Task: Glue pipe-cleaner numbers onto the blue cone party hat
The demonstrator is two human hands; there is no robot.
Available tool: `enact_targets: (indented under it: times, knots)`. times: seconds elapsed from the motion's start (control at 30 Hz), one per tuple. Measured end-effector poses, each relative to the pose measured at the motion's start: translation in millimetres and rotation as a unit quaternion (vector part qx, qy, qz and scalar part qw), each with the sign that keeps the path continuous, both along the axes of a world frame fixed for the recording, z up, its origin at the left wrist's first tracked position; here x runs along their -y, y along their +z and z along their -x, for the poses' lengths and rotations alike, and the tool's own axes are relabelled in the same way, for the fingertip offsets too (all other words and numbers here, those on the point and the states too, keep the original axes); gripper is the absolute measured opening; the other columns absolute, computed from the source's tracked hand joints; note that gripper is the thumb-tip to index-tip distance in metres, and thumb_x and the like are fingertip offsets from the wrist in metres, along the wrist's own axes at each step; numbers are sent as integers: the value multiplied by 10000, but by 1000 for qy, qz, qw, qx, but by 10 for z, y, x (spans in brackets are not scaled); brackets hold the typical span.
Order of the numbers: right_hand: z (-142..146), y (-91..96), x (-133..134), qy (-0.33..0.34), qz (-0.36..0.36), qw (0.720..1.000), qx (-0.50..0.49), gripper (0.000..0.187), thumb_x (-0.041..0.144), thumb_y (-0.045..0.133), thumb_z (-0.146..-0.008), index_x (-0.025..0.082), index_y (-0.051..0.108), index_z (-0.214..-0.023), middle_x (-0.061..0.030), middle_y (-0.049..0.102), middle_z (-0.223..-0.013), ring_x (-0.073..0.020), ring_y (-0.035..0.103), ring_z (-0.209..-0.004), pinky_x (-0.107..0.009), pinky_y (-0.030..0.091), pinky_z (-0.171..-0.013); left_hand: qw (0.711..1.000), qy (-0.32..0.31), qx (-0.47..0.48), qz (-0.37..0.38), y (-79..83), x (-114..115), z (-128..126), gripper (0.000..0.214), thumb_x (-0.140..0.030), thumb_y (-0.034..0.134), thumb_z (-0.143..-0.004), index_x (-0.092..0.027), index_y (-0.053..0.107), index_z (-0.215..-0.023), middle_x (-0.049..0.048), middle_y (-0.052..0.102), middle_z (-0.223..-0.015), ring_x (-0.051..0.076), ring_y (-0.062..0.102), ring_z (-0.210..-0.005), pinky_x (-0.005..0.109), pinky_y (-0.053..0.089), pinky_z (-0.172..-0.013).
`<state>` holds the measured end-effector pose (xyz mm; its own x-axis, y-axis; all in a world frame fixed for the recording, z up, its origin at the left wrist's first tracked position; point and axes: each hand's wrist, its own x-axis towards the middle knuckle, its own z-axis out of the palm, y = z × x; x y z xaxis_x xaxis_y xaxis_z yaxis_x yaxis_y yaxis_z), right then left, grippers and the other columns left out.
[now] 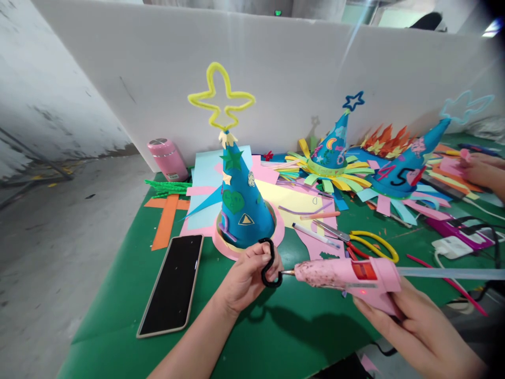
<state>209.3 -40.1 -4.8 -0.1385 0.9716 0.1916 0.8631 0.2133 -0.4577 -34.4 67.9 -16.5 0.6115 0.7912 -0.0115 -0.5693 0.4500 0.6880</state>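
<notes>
My left hand (250,271) pinches a black pipe cleaner (270,281) bent into an S-like curve. In my right hand (414,321) is a pink hot glue gun (339,276), its small light glowing red and a clear glue stick (445,272) poking out of its back. The metal nozzle meets the lower curve of the pipe cleaner or lies just beside it. Directly behind my left hand stands a blue paper cone hat (236,210) with a pink brim, stuck-on shapes and a yellow pipe cleaner figure (221,97) on its tip.
Left of my hand lies a phone (169,287); a pink flask (168,158) stands behind it. Scissors (371,245), a pen (315,236) and paper strips lie to the right. Further back are two more cone hats (331,145). Another person's hand (483,168) is at far right.
</notes>
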Motion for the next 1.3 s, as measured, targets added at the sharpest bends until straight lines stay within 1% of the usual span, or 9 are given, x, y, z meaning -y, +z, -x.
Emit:
enact_targets:
  times: [0.3,0.47,0.53,0.63,0.7,0.87,0.97,1.1,1.3]
  knots:
    - [-22,17,-12,6,12,999,-32,378,277,549,-756,258,479,-1127,-27,652,-1001,-189,642,-854,-186,549,-632,1000,2,-3,2,-12,-5,0,150,-227,551,-714,-171,435,-638,-40,399,-509,92,363,-477,253,253,-524]
    - [46,116,-67,-7,39,997,-59,345,296,537,-753,223,519,-1089,-49,643,-985,-208,628,-857,-239,536,-684,1000,1,0,-3,-21,-9,2,128,-203,513,-743,-175,440,-642,-35,402,-519,101,376,-500,268,271,-557]
    - [33,161,-113,-41,54,994,-86,288,324,525,-758,197,553,-1016,-43,656,-869,-198,635,-775,-242,534,-646,1000,4,-4,-11,-22,-10,-3,116,-201,507,-750,-176,449,-654,-35,408,-521,98,371,-492,271,275,-562]
    - [-115,198,-220,-144,58,979,-132,259,391,539,-736,179,575,-880,-7,635,-660,-180,624,-613,-214,511,-500,1000,11,-24,-15,-22,-10,-14,115,-214,528,-746,-172,456,-666,-36,417,-520,94,371,-489,268,280,-563]
    - [-294,195,-330,-215,38,963,-156,305,419,588,-684,180,576,-873,-5,646,-683,-188,624,-620,-216,505,-509,999,17,-42,-14,-24,-9,-24,128,-221,539,-745,-169,456,-664,-37,423,-523,94,377,-495,264,284,-565]
    - [-786,77,-694,-301,50,931,-199,470,463,543,-704,136,544,-1042,-96,602,-975,-231,607,-775,-242,503,-531,994,51,-93,1,-57,5,-69,142,-210,549,-748,-165,462,-646,-36,437,-529,96,402,-519,242,286,-542]
    - [-968,-31,-853,-282,98,940,-167,447,483,480,-733,120,597,-967,-95,625,-828,-223,601,-708,-246,472,-502,990,69,-126,6,-89,19,-96,146,-220,560,-740,-165,473,-638,-39,439,-535,92,398,-515,231,285,-528]
    - [-1068,-143,-932,-270,108,949,-123,451,500,466,-731,125,598,-944,-38,591,-601,-188,560,-554,-270,433,-515,984,81,-159,-8,-137,31,-114,159,-236,564,-738,-166,478,-624,-42,429,-542,87,387,-517,223,291,-540]
    - [-1089,-297,-1027,-271,93,956,-58,447,524,440,-730,145,572,-929,-54,597,-670,-201,563,-584,-295,412,-579,975,100,-194,-29,-202,20,-122,186,-273,569,-729,-167,474,-609,-38,412,-546,94,377,-532,225,297,-546]
